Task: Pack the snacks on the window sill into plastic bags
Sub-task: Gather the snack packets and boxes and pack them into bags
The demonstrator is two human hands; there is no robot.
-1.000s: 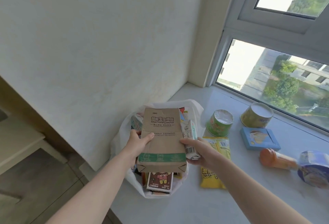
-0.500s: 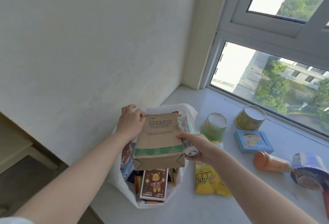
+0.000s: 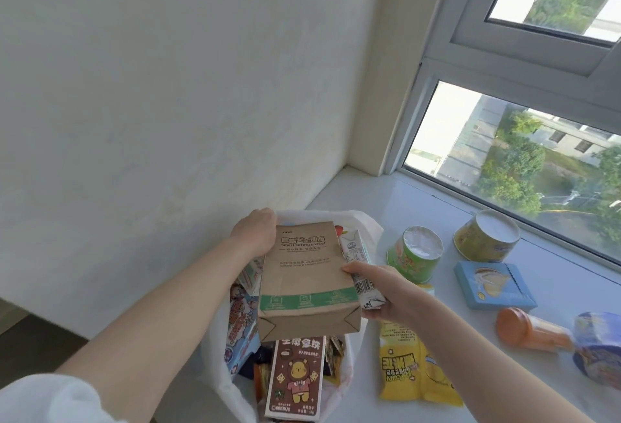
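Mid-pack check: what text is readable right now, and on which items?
"Smart safety socket": brown kraft box, gripped by left hand.
"椰拿铁", first character covered: bear-print carton.
Yellow packet: lettering blurred, unreadable.
White carton in right hand: barcode, print too small.

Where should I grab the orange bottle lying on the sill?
Probably grab the orange bottle around its body, beside the wide cap, coming down from above. It lies on its side, so its round sides are open to fingers, while its far end is hidden by the blue tub.
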